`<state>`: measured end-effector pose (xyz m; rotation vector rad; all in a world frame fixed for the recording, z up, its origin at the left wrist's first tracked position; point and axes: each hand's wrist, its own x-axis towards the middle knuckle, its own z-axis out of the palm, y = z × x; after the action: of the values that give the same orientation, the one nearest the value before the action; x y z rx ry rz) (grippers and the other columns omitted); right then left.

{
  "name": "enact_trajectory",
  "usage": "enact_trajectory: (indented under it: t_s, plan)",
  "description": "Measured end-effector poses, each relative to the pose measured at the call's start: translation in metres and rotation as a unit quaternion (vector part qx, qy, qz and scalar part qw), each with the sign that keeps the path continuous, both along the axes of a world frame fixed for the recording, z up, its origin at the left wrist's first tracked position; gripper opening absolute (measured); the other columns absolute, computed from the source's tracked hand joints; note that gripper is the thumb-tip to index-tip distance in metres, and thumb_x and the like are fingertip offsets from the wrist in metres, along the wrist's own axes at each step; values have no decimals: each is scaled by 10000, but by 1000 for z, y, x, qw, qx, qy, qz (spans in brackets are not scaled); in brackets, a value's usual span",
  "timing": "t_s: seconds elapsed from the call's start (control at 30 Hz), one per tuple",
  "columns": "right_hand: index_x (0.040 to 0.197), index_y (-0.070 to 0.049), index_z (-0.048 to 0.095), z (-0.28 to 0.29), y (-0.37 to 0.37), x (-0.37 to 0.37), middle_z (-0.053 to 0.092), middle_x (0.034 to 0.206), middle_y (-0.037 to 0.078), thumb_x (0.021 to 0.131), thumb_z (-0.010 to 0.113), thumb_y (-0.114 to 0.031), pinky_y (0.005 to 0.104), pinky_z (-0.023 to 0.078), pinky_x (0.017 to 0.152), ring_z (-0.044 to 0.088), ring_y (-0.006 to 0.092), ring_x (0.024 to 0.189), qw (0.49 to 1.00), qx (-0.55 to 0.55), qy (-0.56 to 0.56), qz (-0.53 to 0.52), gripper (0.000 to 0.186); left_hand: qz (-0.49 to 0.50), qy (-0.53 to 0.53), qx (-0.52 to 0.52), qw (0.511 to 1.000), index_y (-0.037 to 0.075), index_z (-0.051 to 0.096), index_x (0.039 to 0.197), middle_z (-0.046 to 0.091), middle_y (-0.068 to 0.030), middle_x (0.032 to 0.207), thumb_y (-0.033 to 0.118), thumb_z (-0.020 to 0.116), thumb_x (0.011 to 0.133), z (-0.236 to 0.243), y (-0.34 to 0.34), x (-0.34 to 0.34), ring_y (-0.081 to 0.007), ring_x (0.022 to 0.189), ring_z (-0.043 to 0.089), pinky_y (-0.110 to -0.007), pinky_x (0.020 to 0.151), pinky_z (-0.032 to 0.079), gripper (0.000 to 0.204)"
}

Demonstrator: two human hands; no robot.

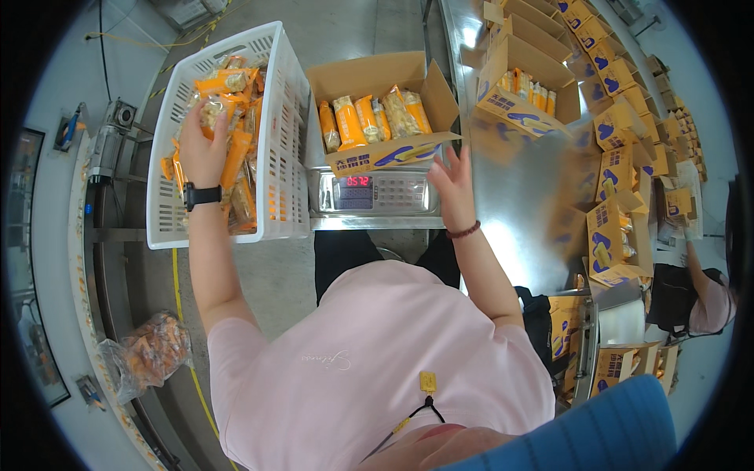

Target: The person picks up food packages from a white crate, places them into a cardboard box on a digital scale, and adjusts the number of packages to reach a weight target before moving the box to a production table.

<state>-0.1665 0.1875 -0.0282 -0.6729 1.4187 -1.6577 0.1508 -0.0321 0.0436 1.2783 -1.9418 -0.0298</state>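
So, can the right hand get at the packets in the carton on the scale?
Probably yes: the right hand looks empty and is right by the carton, whose open top leaves the packets uncovered. It would likely just need lifting higher.

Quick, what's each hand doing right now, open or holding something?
Left hand: over packets in the basket; can't tell if it's gripping one.
Right hand: open, empty, near the box.
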Motion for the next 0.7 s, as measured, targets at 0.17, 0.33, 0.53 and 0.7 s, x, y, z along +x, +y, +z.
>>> enact_trajectory:
  t_s: [0.17, 0.33, 0.53, 0.7]
  plan:
    - [1374, -48, 187, 24, -43, 6, 328, 1329, 221, 875, 560, -313, 524, 399, 947, 402, 382, 1208, 918, 14, -369, 143, 676, -18, 100, -98, 990, 22, 528, 1150, 572, -140, 1074, 189, 668, 796, -1, -5, 6, -305, 968, 554, -344, 824, 446, 416]
    - [1317, -4, 245, 17, -61, 18, 349, 1277, 241, 908, 481, -272, 572, 395, 949, 411, 423, 1184, 881, 28, -459, 115, 543, -206, 2, -132, 970, 52, 533, 1137, 575, -123, 1030, 83, 671, 714, 28, 14, -40, -291, 987, 533, -355, 842, 415, 445]
    - [1220, 82, 288, 9, -52, 16, 412, 1180, 259, 895, 400, -89, 550, 450, 913, 466, 432, 1114, 885, 1, -457, 86, 384, -453, -331, 24, 827, 100, 567, 1016, 570, -87, 941, 167, 679, 608, 50, 22, -154, -299, 937, 522, -397, 829, 404, 429]
    - [1164, 91, 334, -2, -47, 19, 471, 1094, 242, 869, 411, -41, 569, 482, 850, 536, 429, 1010, 895, -33, -438, 77, 333, -453, -655, -19, 605, 170, 607, 993, 577, -45, 977, 284, 721, 639, -4, 2, -199, -235, 969, 528, -369, 842, 408, 388]
